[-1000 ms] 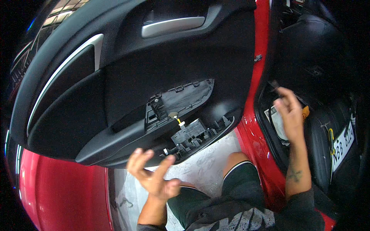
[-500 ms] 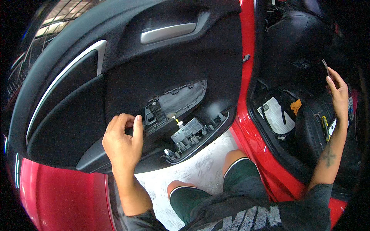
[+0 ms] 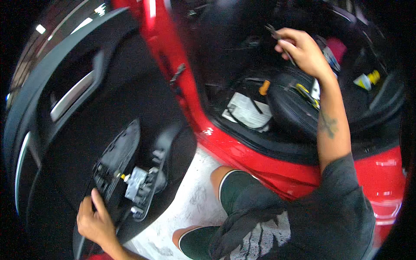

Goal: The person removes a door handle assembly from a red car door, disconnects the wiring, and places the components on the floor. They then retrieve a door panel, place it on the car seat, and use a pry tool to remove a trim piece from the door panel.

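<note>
My left hand (image 3: 97, 223) rests against the black door panel (image 3: 65, 173), its thumb apart from its bent fingers, beside an opening (image 3: 115, 151) in the armrest. Next to that opening hangs a loosened window switch panel (image 3: 149, 188), its grey housing turned up and a yellow-and-white connector (image 3: 125, 177) at its edge. My right hand (image 3: 303, 50) is raised over the car's interior, closed round a thin dark tool with a forked tip (image 3: 272, 31). The fingers hide part of that tool, and I cannot make out its kind.
The red door sill (image 3: 251, 151) curves between door and cabin. On the cabin floor lies a printed white sheet (image 3: 247, 111), with an orange piece (image 3: 264, 87) near it. A yellow-handled tool (image 3: 305, 93) and a yellow-capped tube (image 3: 367, 80) lie on the dark seat.
My view has swung right toward the cabin, so the door sits further left. My right hand still holds the thin tool; my left hand remains by the armrest opening.
</note>
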A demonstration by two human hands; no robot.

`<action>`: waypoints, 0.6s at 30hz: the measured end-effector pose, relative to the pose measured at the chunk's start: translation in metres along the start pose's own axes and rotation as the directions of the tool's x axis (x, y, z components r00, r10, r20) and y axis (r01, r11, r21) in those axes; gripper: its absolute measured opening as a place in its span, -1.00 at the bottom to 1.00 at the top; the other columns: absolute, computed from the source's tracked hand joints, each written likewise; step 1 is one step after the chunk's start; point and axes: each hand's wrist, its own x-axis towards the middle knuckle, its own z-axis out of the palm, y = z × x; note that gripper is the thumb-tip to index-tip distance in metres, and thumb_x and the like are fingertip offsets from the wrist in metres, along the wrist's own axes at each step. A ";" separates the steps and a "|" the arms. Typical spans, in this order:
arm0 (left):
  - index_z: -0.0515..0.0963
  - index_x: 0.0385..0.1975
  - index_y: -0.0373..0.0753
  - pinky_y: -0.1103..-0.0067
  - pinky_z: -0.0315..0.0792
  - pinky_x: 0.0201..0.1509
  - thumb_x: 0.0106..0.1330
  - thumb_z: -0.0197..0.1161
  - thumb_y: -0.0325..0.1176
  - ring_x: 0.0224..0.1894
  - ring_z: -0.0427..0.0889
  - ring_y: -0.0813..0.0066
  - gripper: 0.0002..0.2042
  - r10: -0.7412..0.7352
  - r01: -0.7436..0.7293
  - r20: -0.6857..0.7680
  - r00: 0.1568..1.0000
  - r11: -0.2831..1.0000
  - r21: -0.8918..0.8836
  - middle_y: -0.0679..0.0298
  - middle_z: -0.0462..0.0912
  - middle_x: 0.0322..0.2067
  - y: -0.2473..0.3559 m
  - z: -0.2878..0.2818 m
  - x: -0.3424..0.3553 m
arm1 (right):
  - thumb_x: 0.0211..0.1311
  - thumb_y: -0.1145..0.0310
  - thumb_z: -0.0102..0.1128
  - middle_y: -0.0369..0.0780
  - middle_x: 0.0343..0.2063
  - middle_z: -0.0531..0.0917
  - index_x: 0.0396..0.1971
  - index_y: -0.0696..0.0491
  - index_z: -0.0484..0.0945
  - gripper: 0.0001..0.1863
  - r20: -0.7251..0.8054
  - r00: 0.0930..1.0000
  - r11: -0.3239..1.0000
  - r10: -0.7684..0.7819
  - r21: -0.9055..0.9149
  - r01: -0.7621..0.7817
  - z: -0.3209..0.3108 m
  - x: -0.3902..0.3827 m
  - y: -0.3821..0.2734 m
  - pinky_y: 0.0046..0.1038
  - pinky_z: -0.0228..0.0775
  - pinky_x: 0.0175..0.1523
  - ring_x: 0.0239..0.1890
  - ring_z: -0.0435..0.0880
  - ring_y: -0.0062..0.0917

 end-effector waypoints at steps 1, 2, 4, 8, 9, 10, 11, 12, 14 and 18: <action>0.67 -0.48 -0.22 0.15 0.39 -0.43 0.53 0.33 -0.09 -0.48 0.65 -0.02 -0.63 0.034 -0.032 -0.016 0.999 0.998 0.062 0.08 0.66 -0.51 -0.002 0.003 0.000 | 0.57 0.33 0.17 -0.24 -0.28 0.72 0.08 0.18 0.62 -0.73 0.016 1.000 0.999 -0.013 -0.042 0.014 -0.004 0.005 0.001 -0.50 0.62 -0.15 -0.29 0.71 -0.61; 0.67 -0.47 -0.22 0.15 0.39 -0.43 0.53 0.32 -0.09 -0.48 0.65 -0.02 -0.63 0.044 -0.043 -0.029 0.999 0.998 0.049 0.09 0.66 -0.51 0.000 0.006 0.002 | 0.55 0.36 0.16 -0.25 -0.30 0.70 0.05 0.17 0.62 -0.75 -0.005 1.000 0.996 -0.012 -0.092 0.012 -0.011 0.013 0.012 -0.49 0.62 -0.18 -0.30 0.72 -0.61; 0.68 -0.44 -0.24 0.14 0.38 -0.43 0.54 0.31 -0.08 -0.48 0.65 -0.01 -0.63 0.051 -0.049 -0.056 0.997 0.998 0.024 0.11 0.67 -0.50 0.003 0.015 0.000 | 0.43 0.45 0.21 -0.25 -0.38 0.71 -0.06 0.17 0.64 -0.81 -0.050 0.998 0.989 0.036 -0.143 -0.042 -0.018 0.013 0.028 -0.44 0.62 -0.27 -0.37 0.76 -0.54; 0.69 -0.44 -0.24 0.15 0.37 -0.42 0.55 0.30 -0.07 -0.47 0.65 0.00 -0.62 0.042 -0.039 -0.051 0.998 0.997 0.063 0.13 0.68 -0.48 0.006 0.017 0.000 | 0.19 0.56 0.26 -0.19 -0.48 0.75 -0.27 0.19 0.70 -0.87 0.363 0.907 0.877 0.213 -0.480 -0.014 -0.023 0.030 0.106 -0.35 0.64 -0.31 -0.44 0.79 -0.40; 0.69 -0.44 -0.23 0.14 0.37 -0.42 0.55 0.30 -0.07 -0.46 0.65 0.00 -0.62 0.053 -0.050 -0.070 0.996 0.997 0.052 0.12 0.68 -0.48 0.005 0.019 0.000 | 0.11 0.60 0.26 -0.16 -0.49 0.77 -0.35 0.21 0.71 -0.88 0.500 0.815 0.845 0.293 -0.534 0.024 -0.016 0.027 0.123 -0.32 0.64 -0.32 -0.45 0.80 -0.36; 0.69 -0.43 -0.23 0.14 0.37 -0.42 0.55 0.29 -0.07 -0.46 0.65 0.00 -0.62 0.064 -0.060 -0.088 0.994 0.997 0.048 0.12 0.68 -0.48 0.003 0.019 0.000 | 0.08 0.63 0.25 -0.14 -0.45 0.80 -0.36 0.22 0.72 -0.87 0.567 0.684 0.828 0.459 -0.553 -0.097 -0.006 0.018 0.131 -0.33 0.64 -0.32 -0.43 0.81 -0.36; 0.69 -0.43 -0.23 0.14 0.37 -0.42 0.55 0.29 -0.07 -0.46 0.65 0.00 -0.62 0.064 -0.060 -0.078 0.995 0.997 0.057 0.12 0.68 -0.48 0.002 0.019 0.000 | 0.06 0.66 0.24 -0.12 -0.42 0.82 -0.37 0.23 0.72 -0.86 0.610 0.516 0.779 0.602 -0.590 -0.211 -0.001 0.008 0.137 -0.33 0.65 -0.32 -0.42 0.83 -0.35; 0.69 -0.43 -0.23 0.14 0.37 -0.42 0.55 0.29 -0.07 -0.47 0.65 0.00 -0.62 0.067 -0.062 -0.071 0.995 0.996 0.066 0.12 0.67 -0.49 0.002 0.019 0.000 | 0.13 0.60 0.29 -0.14 -0.38 0.84 -0.29 0.16 0.75 -0.84 0.617 0.432 0.738 0.657 -0.644 -0.203 0.000 -0.001 0.160 -0.32 0.67 -0.35 -0.38 0.85 -0.35; 0.69 -0.43 -0.22 0.14 0.37 -0.42 0.55 0.30 -0.07 -0.47 0.64 0.00 -0.63 0.065 -0.060 -0.056 0.996 0.995 0.078 0.12 0.67 -0.50 0.003 0.018 0.000 | 0.19 0.55 0.36 -0.16 -0.34 0.86 -0.20 0.09 0.79 -0.81 0.600 0.314 0.670 0.736 -0.713 -0.206 0.007 -0.007 0.161 -0.31 0.69 -0.39 -0.35 0.88 -0.36; 0.69 -0.43 -0.21 0.14 0.36 -0.43 0.55 0.30 -0.07 -0.47 0.64 0.00 -0.63 0.051 -0.048 -0.043 0.998 0.996 0.078 0.12 0.66 -0.50 0.000 0.019 -0.001 | 0.13 0.58 0.42 -0.14 -0.35 0.85 -0.19 0.11 0.81 -0.78 0.543 0.301 0.605 0.784 -0.776 -0.179 0.001 -0.001 0.125 -0.32 0.68 -0.40 -0.38 0.88 -0.37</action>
